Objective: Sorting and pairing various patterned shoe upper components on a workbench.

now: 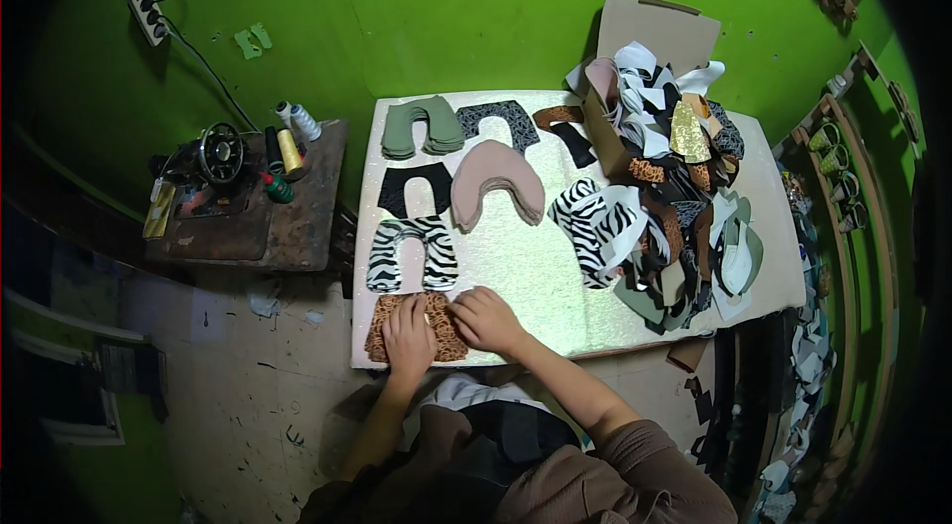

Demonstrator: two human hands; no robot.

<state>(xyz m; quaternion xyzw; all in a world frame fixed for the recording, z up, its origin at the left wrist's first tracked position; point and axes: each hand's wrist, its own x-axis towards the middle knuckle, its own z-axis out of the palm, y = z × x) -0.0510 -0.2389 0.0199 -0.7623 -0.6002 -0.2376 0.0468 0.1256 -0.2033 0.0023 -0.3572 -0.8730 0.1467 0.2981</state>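
Observation:
Leopard-print cut pieces (pixel 449 338) lie at the table's near left corner. My left hand (pixel 410 334) rests flat on them, fingers stretched out and covering their middle. At their right edge my right hand (pixel 486 322) has its fingers bent together, the tips on the print. Just beyond is a zebra-striped U-shaped stack (pixel 385 261). Farther back come a black U-shaped piece (pixel 394 197), a thick pink curved stack (pixel 474 185), a green U-shaped stack (pixel 400 131) and a dark grey patterned one (pixel 516 122).
Loose scraps (pixel 674 246) heap up on the table's right, below an overfull cardboard box (pixel 607 132). A brown piece (pixel 560 117) and a black scrap (pixel 573 142) lie beside the box. Left of the table stands a sewing machine (pixel 213 162) with thread spools (pixel 290 149). Shelves (pixel 855 256) line the right wall.

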